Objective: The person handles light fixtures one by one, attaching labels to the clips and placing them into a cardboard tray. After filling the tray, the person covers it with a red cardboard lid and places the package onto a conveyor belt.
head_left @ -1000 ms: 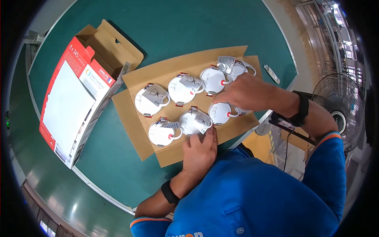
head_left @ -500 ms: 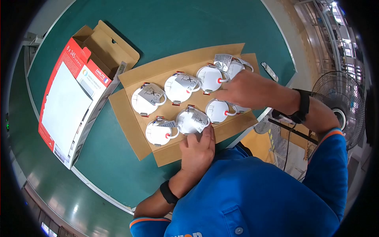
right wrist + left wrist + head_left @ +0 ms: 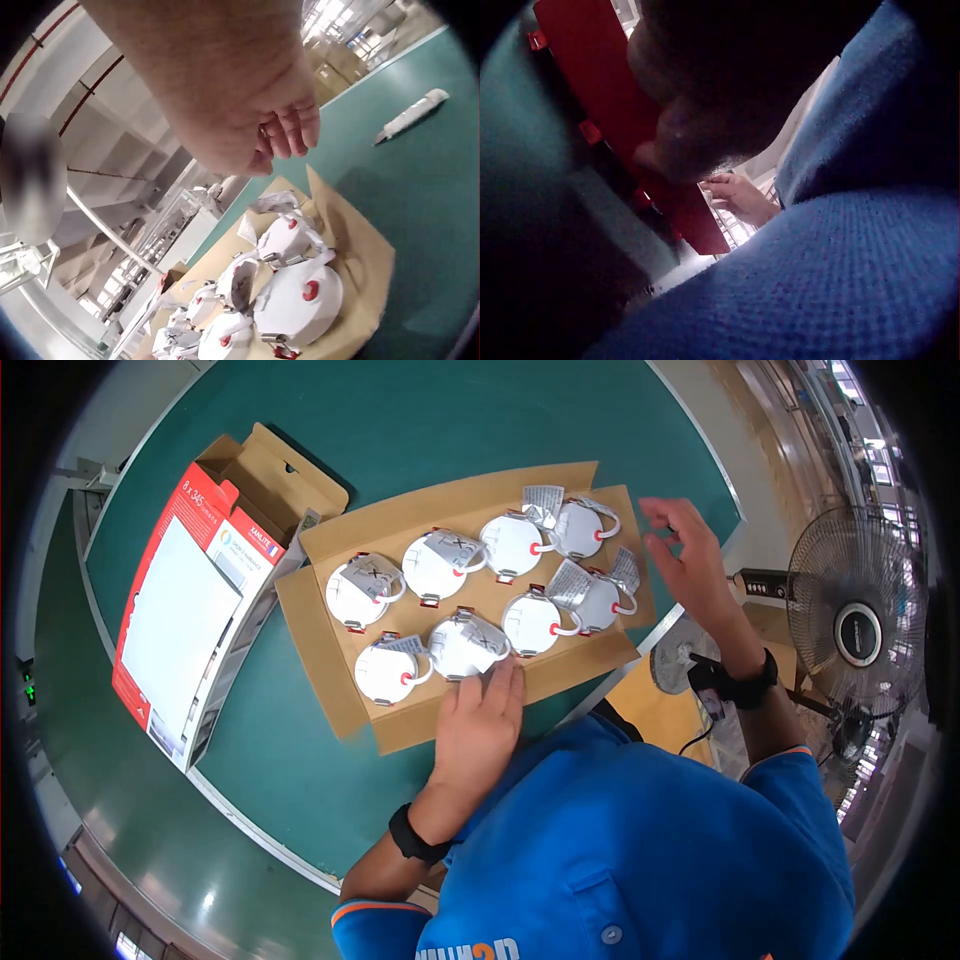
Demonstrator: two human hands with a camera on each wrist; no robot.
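Observation:
An unfolded brown cardboard tray holds several round white lamps in two rows, with looped white cables, red parts and silver labels. At its near side my left hand lays its fingers on the flap, beside a lamp. In the left wrist view, the dark left hand touches a red panel. Beyond the tray's right end, my right hand hangs with fingers spread and nothing held. From the right wrist, that hand shows above the lamps, fingers slightly bent.
A red and white printed box, its brown end open, stands at the left of the green table. A cutter-like tool lies right of the tray. A black fan stands beyond the table's right edge.
My right hand has let go at the lamps and moved right, off the tray, uncovering the lamps at that end. The left hand stays at the near flap.

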